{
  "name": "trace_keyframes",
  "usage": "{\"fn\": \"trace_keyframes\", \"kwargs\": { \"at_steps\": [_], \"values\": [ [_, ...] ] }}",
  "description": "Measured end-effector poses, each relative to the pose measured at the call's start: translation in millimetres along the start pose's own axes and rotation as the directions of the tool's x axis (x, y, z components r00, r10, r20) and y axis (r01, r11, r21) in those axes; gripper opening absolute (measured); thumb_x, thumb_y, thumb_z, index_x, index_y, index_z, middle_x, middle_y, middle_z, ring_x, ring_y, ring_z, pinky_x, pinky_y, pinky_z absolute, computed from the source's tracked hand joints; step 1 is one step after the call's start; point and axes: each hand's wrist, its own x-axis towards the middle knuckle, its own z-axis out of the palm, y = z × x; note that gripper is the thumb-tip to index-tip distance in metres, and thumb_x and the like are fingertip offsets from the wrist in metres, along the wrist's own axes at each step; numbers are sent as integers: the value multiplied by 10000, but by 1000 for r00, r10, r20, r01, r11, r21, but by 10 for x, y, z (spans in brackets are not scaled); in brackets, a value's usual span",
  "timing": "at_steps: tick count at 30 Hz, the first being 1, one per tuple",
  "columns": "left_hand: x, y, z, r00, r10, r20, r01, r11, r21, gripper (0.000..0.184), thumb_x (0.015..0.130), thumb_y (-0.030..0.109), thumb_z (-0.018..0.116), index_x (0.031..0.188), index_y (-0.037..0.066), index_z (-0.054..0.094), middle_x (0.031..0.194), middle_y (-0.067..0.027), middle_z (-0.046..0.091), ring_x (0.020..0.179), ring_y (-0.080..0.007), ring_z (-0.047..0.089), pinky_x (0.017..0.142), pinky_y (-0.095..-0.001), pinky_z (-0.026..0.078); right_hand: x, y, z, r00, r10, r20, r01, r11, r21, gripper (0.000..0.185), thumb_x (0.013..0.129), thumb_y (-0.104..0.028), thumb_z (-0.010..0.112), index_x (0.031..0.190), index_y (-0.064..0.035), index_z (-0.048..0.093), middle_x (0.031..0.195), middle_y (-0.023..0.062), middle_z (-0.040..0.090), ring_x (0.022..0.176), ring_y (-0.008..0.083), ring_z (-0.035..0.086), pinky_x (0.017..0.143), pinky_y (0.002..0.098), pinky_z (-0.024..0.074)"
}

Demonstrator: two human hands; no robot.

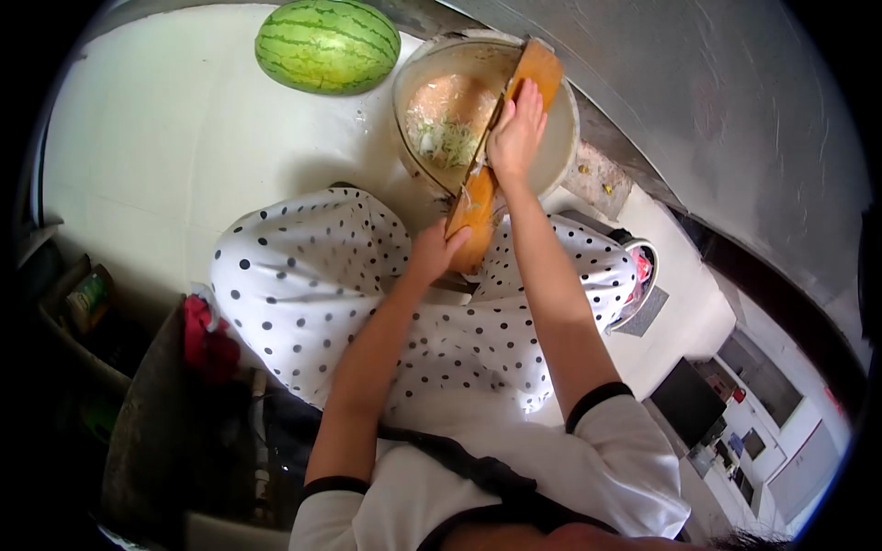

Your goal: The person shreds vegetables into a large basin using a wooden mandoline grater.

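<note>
A long wooden grater board (474,213) leans slantwise across a wide round tub (411,151), its near end between the knees. My left hand (435,251) is wrapped around the near end of the board. Flat on the upper part of the board lies my right hand (516,138), fingers stretched out; anything under its palm is hidden. Pale green and white vegetable shreds (447,142) are heaped inside the tub, and some shreds cling to the board.
A striped watermelon (328,46) lies on the pale floor left of the tub. At the right knee stands a white-rimmed bin (654,259). A grey wall (698,101) rises at the upper right. A red cloth (208,344) hangs by the left knee.
</note>
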Motion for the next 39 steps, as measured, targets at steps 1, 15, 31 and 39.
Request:
{"fn": "trace_keyframes", "kwargs": {
  "at_steps": [1,15,31,39],
  "values": [
    [24,14,-5,1000,-9,9,9,1000,-11,389,820,359,558,948,-9,559,814,-213,604,795,-376,578,695,-388,452,73,-2,-5,1000,3,-17,-3,1000,-16,464,916,-211,351,1348,-60,276,1381,166,296,1297,307,232,1061,436,134],
    [-6,-94,14,1000,24,2,-24,999,33,412,822,363,550,994,-12,556,822,-185,611,773,-305,583,708,-344,443,150,88,-17,976,91,-199,-1,910,414,317,873,-89,434,1183,-35,467,1227,180,449,1163,324,405,998,374,290],
    [3,-1,-24,997,75,10,-75,997,-17,414,815,369,538,985,-7,567,849,-198,617,810,-348,589,717,-377,449,-232,275,-386,912,136,387,-203,969,138,306,571,-142,706,770,-46,494,666,86,538,639,205,548,610,331,455],
    [24,-76,13,999,37,12,-37,999,-2,405,816,369,539,1008,14,563,861,-193,619,822,-342,592,721,-375,450,-15,930,-884,757,425,497,-639,323,698,226,709,62,570,894,-44,497,868,70,543,761,178,565,717,303,506]
  ]
}}
